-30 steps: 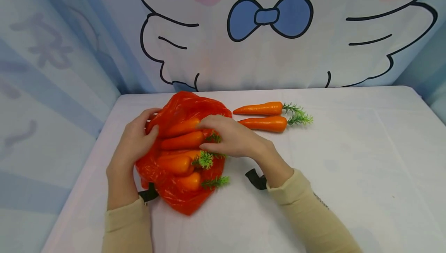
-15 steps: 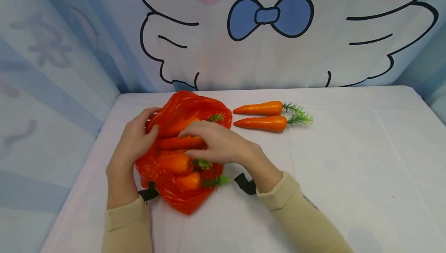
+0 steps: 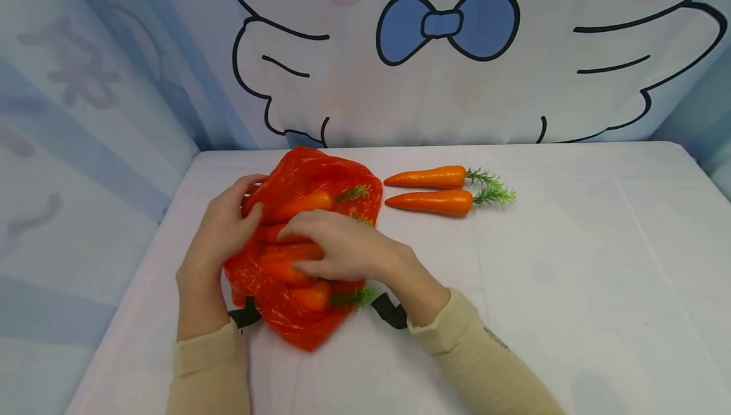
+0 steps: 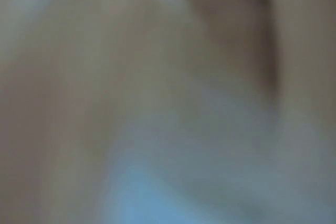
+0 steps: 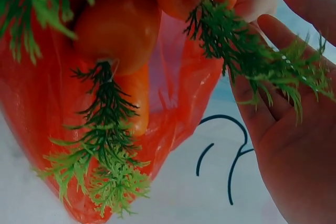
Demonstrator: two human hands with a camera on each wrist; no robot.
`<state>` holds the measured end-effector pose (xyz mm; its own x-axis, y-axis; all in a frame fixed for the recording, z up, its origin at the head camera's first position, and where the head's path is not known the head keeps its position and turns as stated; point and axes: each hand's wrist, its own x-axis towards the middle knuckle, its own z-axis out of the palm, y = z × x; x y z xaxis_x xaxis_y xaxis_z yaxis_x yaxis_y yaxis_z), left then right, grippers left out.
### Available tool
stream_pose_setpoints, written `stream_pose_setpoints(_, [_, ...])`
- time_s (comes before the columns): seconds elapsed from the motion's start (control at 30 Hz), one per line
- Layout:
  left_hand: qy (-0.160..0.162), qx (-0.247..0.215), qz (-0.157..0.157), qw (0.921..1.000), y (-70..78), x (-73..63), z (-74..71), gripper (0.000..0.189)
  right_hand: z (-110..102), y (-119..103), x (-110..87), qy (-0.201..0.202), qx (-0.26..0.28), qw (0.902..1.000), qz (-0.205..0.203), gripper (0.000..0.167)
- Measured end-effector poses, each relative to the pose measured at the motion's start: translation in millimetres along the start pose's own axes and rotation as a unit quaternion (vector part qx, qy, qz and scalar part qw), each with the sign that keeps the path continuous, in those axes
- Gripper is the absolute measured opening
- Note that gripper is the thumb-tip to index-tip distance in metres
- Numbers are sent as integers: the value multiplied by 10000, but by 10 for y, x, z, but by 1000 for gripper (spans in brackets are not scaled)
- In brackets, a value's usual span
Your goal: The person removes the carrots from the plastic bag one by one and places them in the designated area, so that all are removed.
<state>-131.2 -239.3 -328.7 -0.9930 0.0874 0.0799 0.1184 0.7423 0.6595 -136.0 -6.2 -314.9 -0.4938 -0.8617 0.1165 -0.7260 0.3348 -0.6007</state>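
A red plastic bag (image 3: 314, 329) lies on the table with several orange carrots (image 3: 311, 204) with green tops on it, inside its opening. At the bag's left edge my left hand (image 3: 219, 231) grips the plastic, thumb in front and the other fingers partly hidden. Over the middle carrots reaches my right hand (image 3: 345, 247), thumb and fingers apart, partly covering them. In the right wrist view, that same right hand (image 5: 294, 145) shows behind a carrot's green top (image 5: 247, 51). The left wrist view is too blurred to make anything out.
Two carrots lie side by side to the right of the bag, a rear carrot (image 3: 428, 177) and a front carrot (image 3: 431, 202), tops pointing right. A white cloth covers the table (image 3: 571, 263). A printed curtain (image 3: 440, 98) hangs behind.
My right hand has moved left and toward the near side, across the carrots in the bag, uncovering the upper carrot and its green top. The left hand stays put.
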Motion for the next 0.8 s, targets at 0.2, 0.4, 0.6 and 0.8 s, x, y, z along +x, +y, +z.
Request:
stream_pose_setpoints(0.2, [-36,-26,-25,10000,5,14,2,44,51,-47,21,-243,-168,9993,210,43])
stream_pose_setpoints(0.4, [-70,-24,-61,10000,14,7,-6,45,107,-76,30,-399,-386,9979,332,43])
stream_pose_setpoints(0.6, [-69,-21,23,10000,19,-2,-12,45,142,-79,34,-422,-504,9972,362,43])
stream_pose_setpoints(0.8, [-90,-9,-26,10000,17,-1,-8,45,160,-66,37,-491,-549,9965,407,43])
